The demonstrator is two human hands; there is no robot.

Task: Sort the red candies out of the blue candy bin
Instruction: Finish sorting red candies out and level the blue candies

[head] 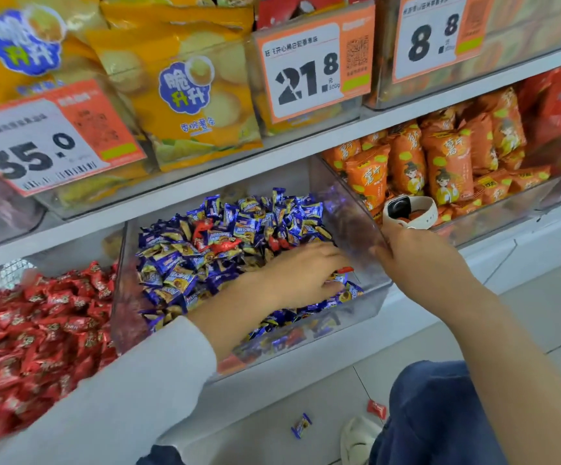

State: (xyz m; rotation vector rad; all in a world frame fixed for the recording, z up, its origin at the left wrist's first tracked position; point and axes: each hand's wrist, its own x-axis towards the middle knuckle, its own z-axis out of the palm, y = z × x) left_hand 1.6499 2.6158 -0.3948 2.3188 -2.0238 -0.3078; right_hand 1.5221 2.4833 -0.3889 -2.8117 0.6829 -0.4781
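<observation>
A big white shelf [272, 152] holds clear bins in a row. On the left is the red candy bin [30, 330], full of red sweets. In the middle sits the blue candy bin [366, 229], a clear box piled high with blue candies [239, 226]. To its right is a bin of orange snack bags [440, 162]. Above them stand yellow chip bags [185, 102] and big price tags [309, 65].

A few red candies [218, 241] lie on top of the blue pile, near the middle and back of the bin. They are mixed in with the blue ones.

The person's left hand [302, 273] reaches in from a white sleeve [131, 387] and lies palm down on the sweets at the front right of the blue bin. Its fingers [329, 255] are close together and a little bent, touching the wrappers. One small red candy [344, 270] peeks out right at the fingertips, but I cannot tell if the fingers pinch it.

The right hand [416, 260] rests at the right wall of the blue bin. Its fingers are hidden behind the wall, so I cannot tell how far apart they are. A white watch [410, 209] lies beside this hand, by the orange bags.

Down on the floor [339, 391] lie one blue candy [301, 425] and one red candy [376, 409], near a white shoe [356, 437].
</observation>
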